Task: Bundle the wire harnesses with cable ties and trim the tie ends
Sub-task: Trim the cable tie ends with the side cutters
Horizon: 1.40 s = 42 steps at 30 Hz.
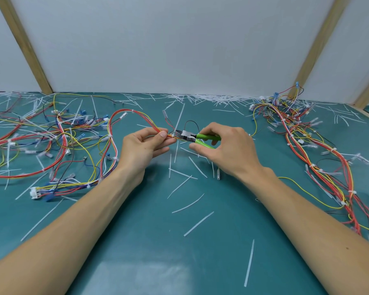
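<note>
A: Currently your left hand is pinching the wire harness between thumb and fingers, just left of a white cable tie that is wrapping the red and yellow wires.

B: And the right hand?

A: Your right hand is gripping the cutters by their green handles, fingers curled round them. The metal nose is pointing left and sitting right at the tie; whether the blades are touching it is too small to tell.

B: Where is the harness lying?

A: It is looping back and to the left from your left hand over the teal desk, and its far end is joining the loose tangle of wires on the left side. Both hands are being held above the desk's middle.

B: Anything else to log?

A: A second pile of tied harnesses is lying at the right. White trimmed tie ends are lying scattered across the desk and massing along its far edge.
</note>
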Each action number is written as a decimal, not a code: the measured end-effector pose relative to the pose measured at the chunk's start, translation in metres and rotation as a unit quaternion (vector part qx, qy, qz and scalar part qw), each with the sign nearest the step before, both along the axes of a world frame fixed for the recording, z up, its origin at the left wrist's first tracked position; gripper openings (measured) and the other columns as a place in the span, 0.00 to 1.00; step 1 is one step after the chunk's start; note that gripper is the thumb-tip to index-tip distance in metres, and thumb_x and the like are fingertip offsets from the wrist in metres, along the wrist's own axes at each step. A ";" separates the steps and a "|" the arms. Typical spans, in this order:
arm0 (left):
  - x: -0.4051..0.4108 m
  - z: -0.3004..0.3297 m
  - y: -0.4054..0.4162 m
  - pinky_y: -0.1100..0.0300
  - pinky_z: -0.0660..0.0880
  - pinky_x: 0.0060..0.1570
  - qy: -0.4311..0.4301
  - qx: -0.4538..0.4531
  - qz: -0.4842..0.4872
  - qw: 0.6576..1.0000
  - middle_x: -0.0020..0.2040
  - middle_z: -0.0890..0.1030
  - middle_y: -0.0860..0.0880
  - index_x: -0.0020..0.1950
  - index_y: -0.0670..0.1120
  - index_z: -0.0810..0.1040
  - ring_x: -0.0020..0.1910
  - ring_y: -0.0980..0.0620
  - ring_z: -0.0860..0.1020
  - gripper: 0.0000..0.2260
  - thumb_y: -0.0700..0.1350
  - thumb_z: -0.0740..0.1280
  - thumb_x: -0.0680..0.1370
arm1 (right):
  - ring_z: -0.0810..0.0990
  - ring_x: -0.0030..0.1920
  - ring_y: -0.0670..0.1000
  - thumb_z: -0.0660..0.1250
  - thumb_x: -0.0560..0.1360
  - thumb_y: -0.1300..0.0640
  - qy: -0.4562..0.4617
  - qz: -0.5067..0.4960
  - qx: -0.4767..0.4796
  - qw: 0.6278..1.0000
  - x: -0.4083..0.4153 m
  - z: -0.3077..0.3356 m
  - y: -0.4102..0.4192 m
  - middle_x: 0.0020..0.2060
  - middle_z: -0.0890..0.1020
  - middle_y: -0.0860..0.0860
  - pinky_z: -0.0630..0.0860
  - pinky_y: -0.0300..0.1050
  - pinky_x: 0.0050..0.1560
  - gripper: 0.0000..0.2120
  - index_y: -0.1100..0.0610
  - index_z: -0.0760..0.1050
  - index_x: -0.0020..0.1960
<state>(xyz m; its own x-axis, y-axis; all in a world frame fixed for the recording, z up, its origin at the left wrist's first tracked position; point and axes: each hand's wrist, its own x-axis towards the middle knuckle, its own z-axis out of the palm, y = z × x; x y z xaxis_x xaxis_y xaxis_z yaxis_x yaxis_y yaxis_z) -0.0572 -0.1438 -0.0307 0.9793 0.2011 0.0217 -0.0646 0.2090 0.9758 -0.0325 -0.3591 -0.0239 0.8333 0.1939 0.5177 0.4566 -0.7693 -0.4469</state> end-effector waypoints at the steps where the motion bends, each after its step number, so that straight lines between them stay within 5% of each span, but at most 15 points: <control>1: 0.000 0.000 0.000 0.61 0.82 0.48 -0.001 0.002 -0.003 1.000 0.48 0.87 0.42 0.55 0.38 0.81 0.50 0.49 0.86 0.06 0.39 0.69 0.80 | 0.83 0.45 0.47 0.73 0.69 0.31 -0.002 -0.002 0.001 1.000 0.000 0.000 0.000 0.42 0.86 0.41 0.76 0.46 0.44 0.19 0.45 0.82 0.49; 22: -0.001 -0.001 -0.003 0.63 0.81 0.44 -0.010 0.006 -0.007 1.000 0.44 0.87 0.45 0.51 0.40 0.82 0.48 0.49 0.86 0.03 0.39 0.70 0.79 | 0.80 0.39 0.49 0.74 0.70 0.34 -0.001 0.002 -0.045 0.999 0.000 0.002 0.002 0.38 0.84 0.42 0.77 0.47 0.43 0.17 0.47 0.81 0.47; 30: -0.002 -0.002 -0.003 0.62 0.81 0.44 -0.011 0.023 -0.003 1.000 0.44 0.87 0.44 0.50 0.40 0.83 0.48 0.49 0.87 0.03 0.39 0.71 0.79 | 0.75 0.37 0.45 0.74 0.70 0.35 -0.012 0.015 -0.056 0.998 0.000 0.003 0.000 0.33 0.77 0.37 0.70 0.44 0.39 0.16 0.47 0.80 0.47; 42: -0.001 -0.001 -0.002 0.60 0.83 0.43 -0.003 0.044 0.003 0.999 0.44 0.87 0.45 0.50 0.42 0.84 0.47 0.49 0.87 0.04 0.42 0.71 0.79 | 0.78 0.39 0.51 0.75 0.70 0.37 0.015 0.034 -0.044 0.998 -0.002 0.006 0.001 0.37 0.84 0.43 0.77 0.49 0.41 0.16 0.49 0.80 0.45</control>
